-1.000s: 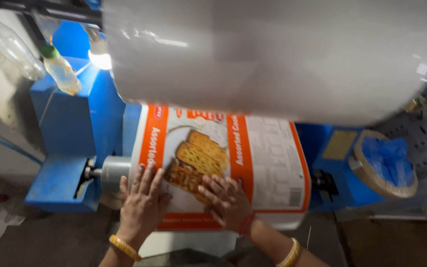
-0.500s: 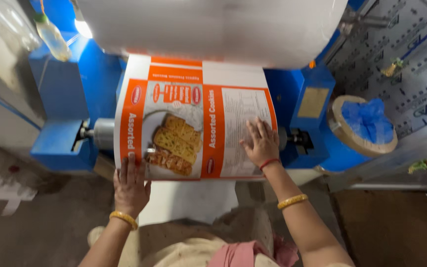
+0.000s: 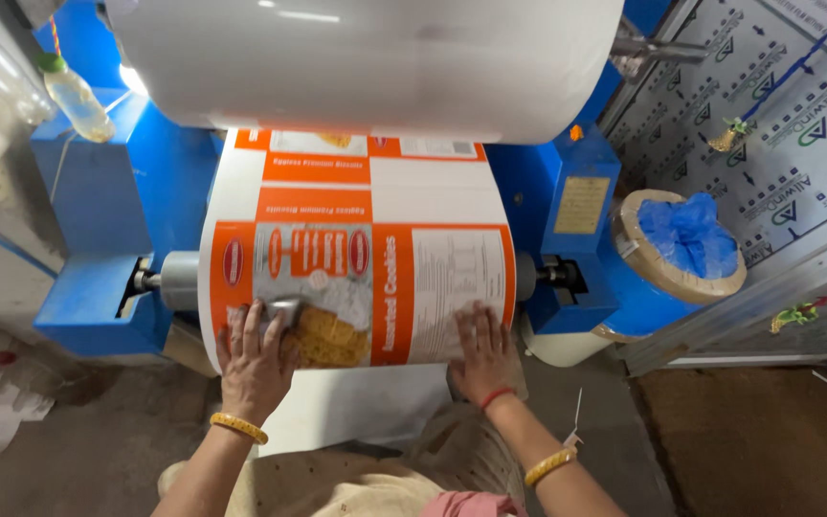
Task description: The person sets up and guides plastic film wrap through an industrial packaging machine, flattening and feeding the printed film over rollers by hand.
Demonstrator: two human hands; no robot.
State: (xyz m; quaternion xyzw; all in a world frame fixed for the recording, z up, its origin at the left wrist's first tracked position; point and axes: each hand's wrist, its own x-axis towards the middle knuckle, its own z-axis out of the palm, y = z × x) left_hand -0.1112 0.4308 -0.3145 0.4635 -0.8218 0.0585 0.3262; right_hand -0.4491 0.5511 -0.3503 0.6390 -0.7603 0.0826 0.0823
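I have my left hand (image 3: 256,359) and right hand (image 3: 483,352) spread open and flat on the printed film (image 3: 361,278) draped over the roller (image 3: 176,280), and uneven pressure could, I judge, skew or crease it.

White roll (image 3: 366,57) (top) — edge-cropped

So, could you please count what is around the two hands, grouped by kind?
Hands flat on the printed film: 2, left hand and right hand
Printed film web: 1
White roll: 1
Plastic bottle: 1
Bangles: 2, left bangle, right bangle
Total: 7
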